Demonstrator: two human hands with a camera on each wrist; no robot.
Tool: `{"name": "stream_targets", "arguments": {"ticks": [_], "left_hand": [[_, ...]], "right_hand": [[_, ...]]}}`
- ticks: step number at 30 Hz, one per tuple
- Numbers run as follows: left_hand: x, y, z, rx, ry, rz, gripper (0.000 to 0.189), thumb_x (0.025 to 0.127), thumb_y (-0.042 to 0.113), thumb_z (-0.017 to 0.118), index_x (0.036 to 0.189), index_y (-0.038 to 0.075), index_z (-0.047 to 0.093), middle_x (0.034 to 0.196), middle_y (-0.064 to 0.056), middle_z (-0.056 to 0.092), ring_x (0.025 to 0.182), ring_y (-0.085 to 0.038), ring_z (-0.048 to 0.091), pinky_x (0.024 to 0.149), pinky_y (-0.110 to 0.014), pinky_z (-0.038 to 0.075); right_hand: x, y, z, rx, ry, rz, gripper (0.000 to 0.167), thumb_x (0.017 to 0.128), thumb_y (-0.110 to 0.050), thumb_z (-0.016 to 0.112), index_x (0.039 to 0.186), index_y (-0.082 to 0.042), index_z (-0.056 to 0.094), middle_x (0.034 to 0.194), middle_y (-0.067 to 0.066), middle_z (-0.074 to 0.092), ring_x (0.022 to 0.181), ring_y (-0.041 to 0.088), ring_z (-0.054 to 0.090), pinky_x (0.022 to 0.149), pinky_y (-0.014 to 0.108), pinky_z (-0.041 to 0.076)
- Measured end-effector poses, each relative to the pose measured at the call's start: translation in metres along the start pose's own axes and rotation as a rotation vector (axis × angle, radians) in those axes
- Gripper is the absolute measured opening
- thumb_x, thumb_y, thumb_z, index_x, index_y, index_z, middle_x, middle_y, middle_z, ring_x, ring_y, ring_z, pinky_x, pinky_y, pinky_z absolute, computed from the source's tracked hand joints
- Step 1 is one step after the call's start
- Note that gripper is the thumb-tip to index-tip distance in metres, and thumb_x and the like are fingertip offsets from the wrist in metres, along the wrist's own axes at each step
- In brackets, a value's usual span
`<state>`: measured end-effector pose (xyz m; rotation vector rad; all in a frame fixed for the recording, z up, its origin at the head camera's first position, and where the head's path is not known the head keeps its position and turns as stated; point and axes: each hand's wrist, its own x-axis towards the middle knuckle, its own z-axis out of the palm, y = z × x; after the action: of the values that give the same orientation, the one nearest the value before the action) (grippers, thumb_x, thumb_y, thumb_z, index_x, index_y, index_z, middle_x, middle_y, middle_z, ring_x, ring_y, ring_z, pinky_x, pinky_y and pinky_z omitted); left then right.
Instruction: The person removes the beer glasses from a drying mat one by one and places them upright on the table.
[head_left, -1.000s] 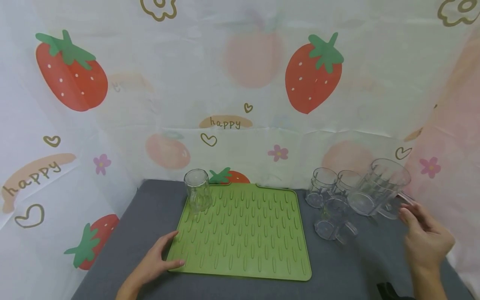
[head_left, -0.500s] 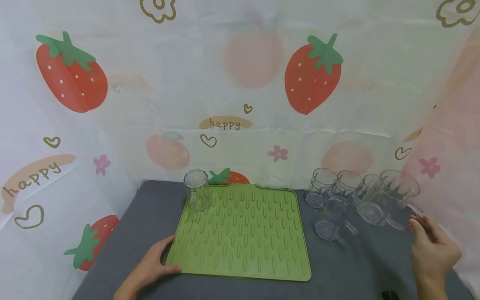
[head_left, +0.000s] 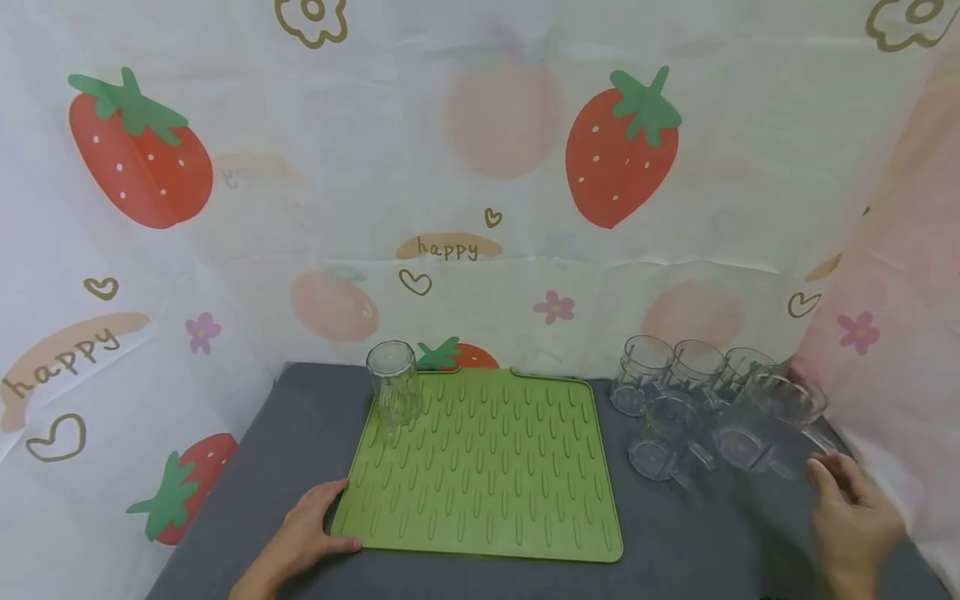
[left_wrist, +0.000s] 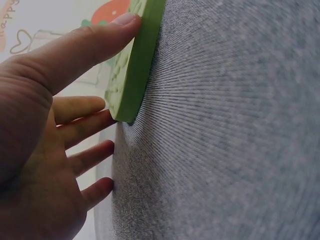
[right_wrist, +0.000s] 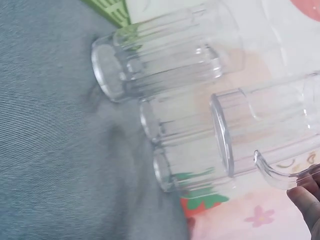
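Observation:
My right hand (head_left: pixel 855 517) grips the handle of a clear mug (head_left: pixel 750 429), which tilts slightly, close over the table at the right. In the right wrist view its round base and handle show large, with other mugs behind it. My left hand (head_left: pixel 300 529) touches the near left corner of a green ribbed mat (head_left: pixel 487 467). Its thumb lies at the mat's front edge and its fingers reach out along the left side, as the left wrist view shows. A clear glass (head_left: pixel 397 387) stands upright at the mat's far left corner.
Right of the mat stand several clear mugs: a near mug (head_left: pixel 660 446), with a back row behind it that includes a left mug (head_left: pixel 641 375) and a middle mug (head_left: pixel 697 367). A dark grey cloth (head_left: pixel 300 433) covers the table. Strawberry-printed curtains (head_left: pixel 360 167) hang behind and at the sides.
The right hand has brought the mug first rightward, then lower and a little back left, off the other mugs. The left thumb has slid from the mat's top to its front edge.

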<state>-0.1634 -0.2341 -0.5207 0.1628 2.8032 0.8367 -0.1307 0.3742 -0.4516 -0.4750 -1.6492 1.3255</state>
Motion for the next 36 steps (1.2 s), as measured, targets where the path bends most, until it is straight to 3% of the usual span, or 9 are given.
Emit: {"name": "stream_targets", "arguments": {"ticks": [10,17,26,36], "left_hand": [[0.000,-0.003,-0.001,-0.010,-0.034,0.000,0.098,0.069,0.040,0.086,0.144,-0.004,0.042,0.142,-0.027,0.045,0.134,-0.050,0.035,0.100,-0.071,0.031],[0.000,-0.002,-0.002,0.000,-0.032,0.000,0.097,0.068,0.039,0.087,0.143,-0.004,0.043,0.141,-0.026,0.047,0.134,-0.050,0.036,0.100,-0.070,0.032],[0.000,-0.003,-0.003,-0.003,-0.034,0.001,0.097,0.067,0.039,0.087,0.143,-0.004,0.043,0.142,-0.027,0.046,0.134,-0.050,0.036,0.102,-0.070,0.031],[0.002,-0.003,-0.002,-0.003,-0.048,-0.011,0.097,0.068,0.039,0.087,0.143,-0.004,0.043,0.142,-0.027,0.045,0.135,-0.050,0.035,0.103,-0.069,0.031]], "right_hand": [[-0.011,0.015,0.002,-0.129,-0.037,0.016,0.017,0.085,0.006,0.069,0.102,0.004,0.072,0.074,-0.037,0.061,0.065,-0.018,0.060,0.066,0.001,0.048],[-0.018,0.026,0.005,-0.109,-0.055,0.043,0.020,0.084,0.008,0.069,0.097,-0.007,0.073,0.073,-0.036,0.062,0.065,-0.017,0.061,0.066,0.001,0.049],[-0.024,0.038,0.009,-0.171,-0.083,0.033,0.014,0.085,0.004,0.070,0.097,0.010,0.071,0.071,-0.039,0.059,0.061,-0.020,0.057,0.060,-0.001,0.045],[-0.032,0.052,0.017,-0.135,-0.100,0.048,0.013,0.083,0.007,0.070,0.096,0.009,0.071,0.071,-0.037,0.060,0.061,-0.017,0.058,0.061,0.000,0.047]]}}
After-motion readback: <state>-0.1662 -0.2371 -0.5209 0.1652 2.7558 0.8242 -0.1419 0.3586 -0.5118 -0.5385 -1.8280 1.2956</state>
